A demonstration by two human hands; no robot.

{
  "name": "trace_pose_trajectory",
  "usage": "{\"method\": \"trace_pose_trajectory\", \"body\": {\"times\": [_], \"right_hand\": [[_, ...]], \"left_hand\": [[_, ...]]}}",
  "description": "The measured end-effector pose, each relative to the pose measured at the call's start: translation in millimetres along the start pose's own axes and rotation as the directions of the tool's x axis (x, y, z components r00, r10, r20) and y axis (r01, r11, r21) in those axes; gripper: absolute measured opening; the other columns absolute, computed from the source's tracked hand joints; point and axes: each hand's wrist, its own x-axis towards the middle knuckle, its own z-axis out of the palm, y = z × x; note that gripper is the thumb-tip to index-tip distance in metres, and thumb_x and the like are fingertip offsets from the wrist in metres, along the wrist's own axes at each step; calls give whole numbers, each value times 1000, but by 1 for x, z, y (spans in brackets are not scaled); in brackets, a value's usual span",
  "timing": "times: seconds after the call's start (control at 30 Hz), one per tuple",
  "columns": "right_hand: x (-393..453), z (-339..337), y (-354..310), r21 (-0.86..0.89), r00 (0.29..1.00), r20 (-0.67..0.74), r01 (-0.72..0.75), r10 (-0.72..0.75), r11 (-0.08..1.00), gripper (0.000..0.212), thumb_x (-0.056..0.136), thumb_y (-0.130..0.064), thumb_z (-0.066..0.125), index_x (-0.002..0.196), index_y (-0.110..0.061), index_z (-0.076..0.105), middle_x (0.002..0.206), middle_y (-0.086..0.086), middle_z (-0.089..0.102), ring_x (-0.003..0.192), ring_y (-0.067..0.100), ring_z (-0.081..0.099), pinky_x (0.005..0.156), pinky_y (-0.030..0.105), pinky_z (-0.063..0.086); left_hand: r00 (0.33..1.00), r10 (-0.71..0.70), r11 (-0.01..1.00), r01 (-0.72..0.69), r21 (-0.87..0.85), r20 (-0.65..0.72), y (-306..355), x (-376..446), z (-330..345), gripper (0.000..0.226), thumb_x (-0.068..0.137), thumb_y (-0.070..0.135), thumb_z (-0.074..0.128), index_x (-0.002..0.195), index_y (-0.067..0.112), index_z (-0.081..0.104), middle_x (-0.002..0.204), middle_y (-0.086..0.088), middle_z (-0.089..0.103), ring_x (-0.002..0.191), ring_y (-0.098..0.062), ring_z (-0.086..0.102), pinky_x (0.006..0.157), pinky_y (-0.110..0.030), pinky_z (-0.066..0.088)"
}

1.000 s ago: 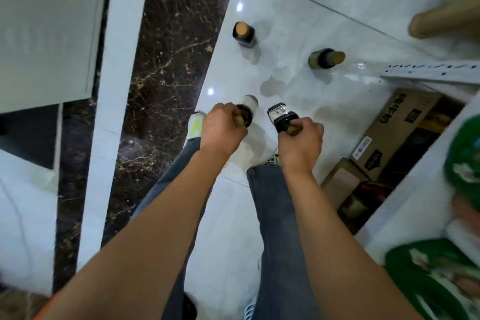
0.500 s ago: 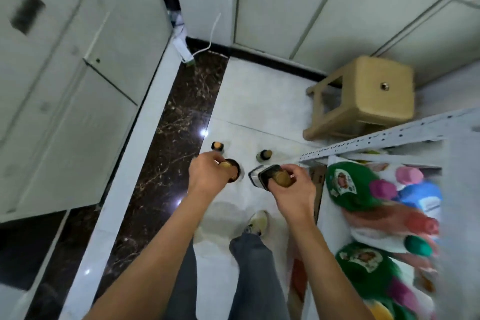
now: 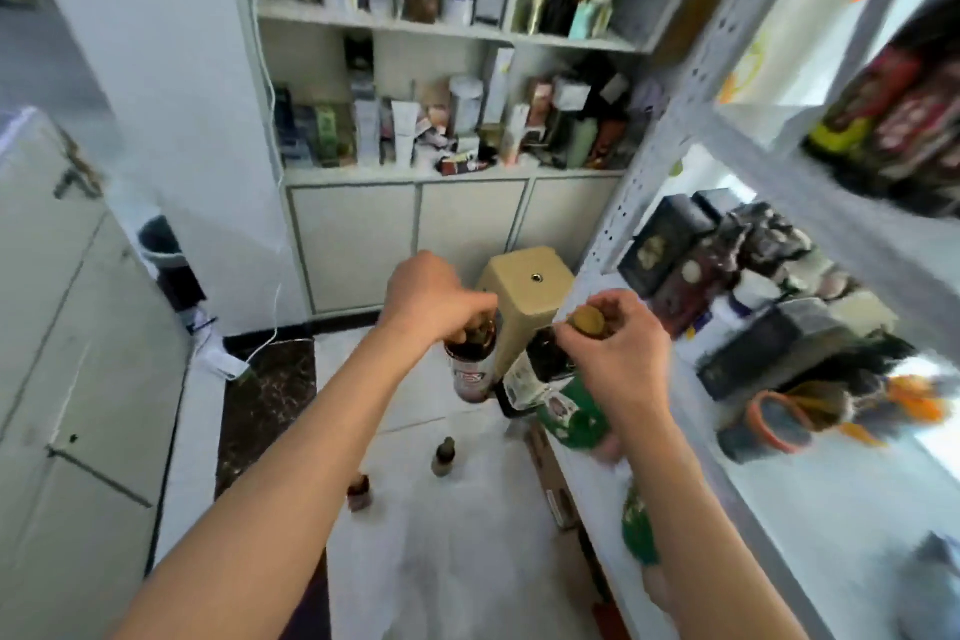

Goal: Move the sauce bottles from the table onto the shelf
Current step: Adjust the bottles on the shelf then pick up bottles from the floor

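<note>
My left hand (image 3: 426,299) grips the neck of a dark sauce bottle (image 3: 471,372) that hangs upright in the air. My right hand (image 3: 618,343) pinches the tan cap of a second dark sauce bottle (image 3: 530,374) with a white label, tilted slightly. Both bottles hang above the floor, just left of the white metal shelf (image 3: 701,437). Two more small sauce bottles stand on the white floor below: one (image 3: 444,457) nearer the shelf, one (image 3: 359,486) to its left.
Green bottles (image 3: 571,416) lie on the lower shelf level by my right hand. Dark boxes (image 3: 670,255) and jars fill the shelf's middle level. A tan stool (image 3: 524,296) stands ahead, white cabinets (image 3: 67,353) at left, a cardboard box (image 3: 550,478) under the shelf.
I have risen from the floor with both bottles lifted. The view swung up from the tiles to the wall shelves and the metal shelf on the right.
</note>
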Motion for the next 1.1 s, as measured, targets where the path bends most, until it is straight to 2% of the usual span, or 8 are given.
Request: {"method": "trace_pose_trajectory", "body": {"times": [0.13,0.3,0.47,0.57,0.7,0.83,1.0,1.1], "right_hand": [[0,-61,-40,24,991,-115,65,-62,998,31,59,-42,76,81,-30,58,70,-15,63,69,-3,59,54,11,43],[-5,-160,-80,28,957,-255,150,-138,988,25,59,-40,76,70,-26,59,64,-12,61,69,-3,58,51,15,44],[-12,-255,-102,34,913,-380,172,-146,984,24,56,-35,80,66,-23,61,59,-10,61,57,0,57,42,9,38],[-12,-304,-107,19,890,-441,139,-116,990,25,54,-32,80,60,-20,59,53,-10,60,51,-3,56,40,10,36],[-15,-357,-114,-63,840,-519,149,-160,987,22,54,-30,78,52,-21,58,45,-12,55,49,-1,57,39,11,33],[-14,-408,-120,-98,803,-573,127,-160,987,21,55,-30,78,63,-17,64,62,-5,64,60,11,61,51,25,46],[-8,-443,-109,-102,782,-607,96,-138,990,24,61,-32,77,71,-17,61,66,-6,63,61,11,60,47,22,34],[1,-450,-99,-128,787,-607,48,-116,991,26,66,-35,75,75,-17,60,70,-4,63,65,13,59,48,23,30]], "left_hand": [[992,105,994,-102,-45,70,76,-26,-21,19,64,27,78,63,8,73,55,0,70,48,-16,68,43,-21,52],[947,320,947,-320,-14,21,181,-77,-29,23,67,29,79,67,7,72,53,-1,69,48,-17,68,53,-27,57],[830,549,833,-533,146,-103,264,-134,0,37,65,47,76,60,10,72,46,0,65,42,-12,64,44,-27,49],[731,668,743,-645,178,-139,306,-167,24,45,65,50,77,58,6,72,51,-7,66,53,-21,67,60,-39,58],[668,726,686,-721,103,-164,353,-191,46,43,69,47,78,60,6,70,52,-6,66,54,-21,67,60,-37,59],[604,761,625,-780,20,-236,400,-203,66,40,69,45,80,60,7,69,51,-4,65,50,-19,65,53,-33,56],[482,821,528,-845,88,-306,442,-201,102,48,69,52,75,51,9,65,45,-3,59,42,-14,56,42,-27,40],[482,825,521,-851,68,-295,456,-193,124,56,68,54,73,53,1,64,46,-9,58,41,-17,51,47,-34,41]]}}
